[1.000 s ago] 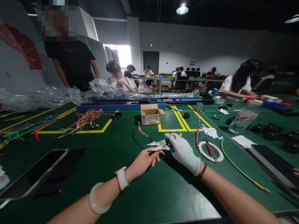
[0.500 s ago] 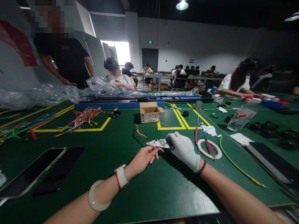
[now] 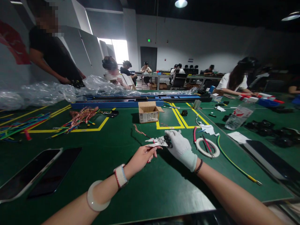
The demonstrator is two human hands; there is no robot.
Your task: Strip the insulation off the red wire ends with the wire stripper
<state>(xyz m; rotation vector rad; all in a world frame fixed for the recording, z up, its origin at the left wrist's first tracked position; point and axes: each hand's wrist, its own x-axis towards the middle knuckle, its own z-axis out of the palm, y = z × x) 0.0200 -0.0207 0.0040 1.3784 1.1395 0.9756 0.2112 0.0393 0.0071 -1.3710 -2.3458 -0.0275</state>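
Observation:
My right hand (image 3: 180,147), in a white glove, is closed around the dark handles of a wire stripper (image 3: 161,141). The tool's silver jaws point left and stand slightly apart. Bare-skinned, my left hand (image 3: 142,157) has its fingers pinched together just below the jaws, apparently on a wire (image 3: 140,130). Frayed copper strands show at the wire's far end, beyond the jaws; the part within my fingers is mostly hidden. A small open cardboard box (image 3: 148,117) stands past the tool.
To the left lie a copper-strand bundle (image 3: 84,115), coloured wires (image 3: 23,125) and two phones (image 3: 55,172). On the right are a white tape roll (image 3: 198,150), a green-yellow cable (image 3: 228,161) and a plastic bottle (image 3: 239,117). Blue rails (image 3: 105,104) cross the back. Other people work beyond.
The wire stripper's jaws have parted a little. My left hand stays pinched by the tool. The standing person at the far left has turned, and the view has shifted slightly.

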